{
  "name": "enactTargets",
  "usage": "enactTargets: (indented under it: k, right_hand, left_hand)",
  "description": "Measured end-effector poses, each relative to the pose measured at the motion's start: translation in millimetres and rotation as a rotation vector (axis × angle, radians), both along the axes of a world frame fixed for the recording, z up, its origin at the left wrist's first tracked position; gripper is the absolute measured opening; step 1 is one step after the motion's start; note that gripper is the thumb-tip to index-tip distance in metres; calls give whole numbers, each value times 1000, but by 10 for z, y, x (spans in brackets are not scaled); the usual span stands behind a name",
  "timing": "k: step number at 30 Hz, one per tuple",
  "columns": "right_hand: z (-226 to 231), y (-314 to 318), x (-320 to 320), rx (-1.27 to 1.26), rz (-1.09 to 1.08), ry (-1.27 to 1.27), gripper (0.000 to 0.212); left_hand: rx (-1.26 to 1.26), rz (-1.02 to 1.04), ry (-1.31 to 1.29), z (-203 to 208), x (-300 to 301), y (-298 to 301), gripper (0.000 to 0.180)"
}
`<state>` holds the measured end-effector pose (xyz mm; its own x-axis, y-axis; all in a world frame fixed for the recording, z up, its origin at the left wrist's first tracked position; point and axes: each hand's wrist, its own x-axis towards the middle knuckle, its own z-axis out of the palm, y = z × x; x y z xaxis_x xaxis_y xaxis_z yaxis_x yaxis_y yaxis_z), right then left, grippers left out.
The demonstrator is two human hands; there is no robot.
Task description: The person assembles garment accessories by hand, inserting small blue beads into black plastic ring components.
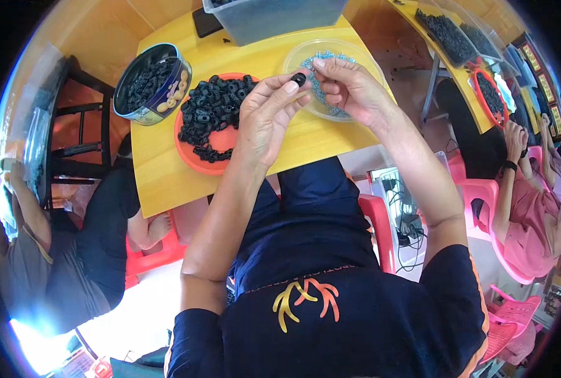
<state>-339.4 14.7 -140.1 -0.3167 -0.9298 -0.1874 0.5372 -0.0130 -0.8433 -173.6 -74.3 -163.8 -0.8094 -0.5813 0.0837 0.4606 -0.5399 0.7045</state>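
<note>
Above the yellow table, my left hand (266, 116) pinches a small black plastic part (298, 79) between thumb and fingertips. My right hand (354, 88) is beside it, thumb and forefinger pressed together. Whatever lies in that pinch is too small to make out. Under my right hand stands a round clear plastic bowl (291, 58) with many tiny silvery-blue pieces (323, 93). To the left, partly behind my left forearm, a round orange-red tray (212, 165) bears a heap of black plastic parts (212, 106).
A round dark tin (173, 94) of black pieces stands at the table's left edge. At the back are a grey plastic bin (274, 22) and a flat black object (206, 22). People sit on both sides; the right one is near another yellow table (444, 63).
</note>
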Motion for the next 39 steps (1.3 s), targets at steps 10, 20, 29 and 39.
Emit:
enactTargets:
  k: [10, 20, 29, 39]
  right_hand:
    - [5, 31, 97, -82, -138, -54, 14]
    - [29, 40, 160, -25, -192, 44, 21]
    - [52, 7, 181, -16, -183, 4, 24]
    - [314, 147, 472, -199, -112, 698, 16]
  left_hand:
    - [47, -17, 3, 12, -174, 64, 16]
    - [-52, -11, -37, -15, -38, 36, 18]
    - [42, -10, -65, 0, 128, -122, 20]
    - [-24, 41, -60, 96, 328, -2, 19]
